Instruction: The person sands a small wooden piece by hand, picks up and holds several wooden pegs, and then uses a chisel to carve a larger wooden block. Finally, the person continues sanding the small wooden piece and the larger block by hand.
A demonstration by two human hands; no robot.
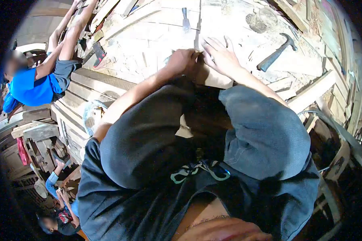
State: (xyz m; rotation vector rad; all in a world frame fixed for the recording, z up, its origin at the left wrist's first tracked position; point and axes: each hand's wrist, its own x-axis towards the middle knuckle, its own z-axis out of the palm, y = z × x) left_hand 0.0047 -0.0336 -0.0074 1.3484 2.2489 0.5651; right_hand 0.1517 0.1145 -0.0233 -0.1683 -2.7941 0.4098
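My left hand [183, 61] is closed, its fingers bunched near the edge of a pale wooden board [215, 78] in front of my knees. Whatever it pinches, if anything, is too small to make out. Close beside it, my right hand [221, 55] lies with fingers spread on the pale work surface [237, 20]. Beyond my hands lies a chisel-like tool [185, 20] with a dark handle and a flat metal end. To the right of my right hand rests a claw hammer [277, 52], its head pointing away from me.
A round, clear-looking container [265, 19] stands at the back right amid wood scraps. Timber lengths [315, 90] line the right side. On the left sits a person in a blue shirt [36, 88]; another person [62, 215] is lower left. A whitish bucket-like container [93, 116] is near my left arm.
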